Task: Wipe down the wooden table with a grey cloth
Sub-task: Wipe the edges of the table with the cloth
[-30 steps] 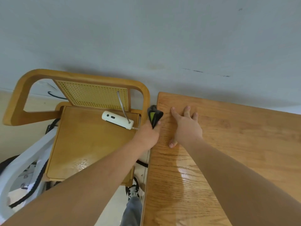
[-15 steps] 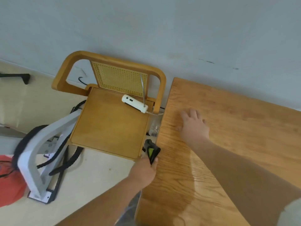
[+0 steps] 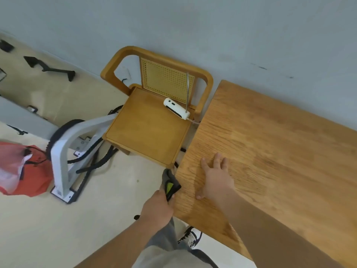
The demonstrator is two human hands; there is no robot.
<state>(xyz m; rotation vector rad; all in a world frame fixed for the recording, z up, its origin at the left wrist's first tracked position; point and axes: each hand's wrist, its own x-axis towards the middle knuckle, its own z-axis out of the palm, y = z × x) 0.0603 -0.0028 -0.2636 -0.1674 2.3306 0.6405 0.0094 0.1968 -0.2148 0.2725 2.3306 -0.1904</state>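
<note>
The wooden table (image 3: 280, 151) fills the right half of the view, its left edge running down the middle. My left hand (image 3: 157, 208) grips a bunched grey cloth (image 3: 169, 178) with a yellow-green patch, pressed against the table's left edge near its front corner. My right hand (image 3: 217, 179) lies flat on the tabletop just right of the cloth, fingers spread and palm down, holding nothing.
A wooden chair (image 3: 148, 130) with a cane back stands against the table's left edge, a white device (image 3: 176, 111) with a cable on its seat. A white frame with black cables (image 3: 65, 151) and a red bag (image 3: 21, 171) lie on the floor at left. The grey wall (image 3: 193, 26) is behind.
My left hand has slid the cloth along the table's left edge from the far corner towards me. My right hand has also shifted nearer on the tabletop. The view has swung left and back.
</note>
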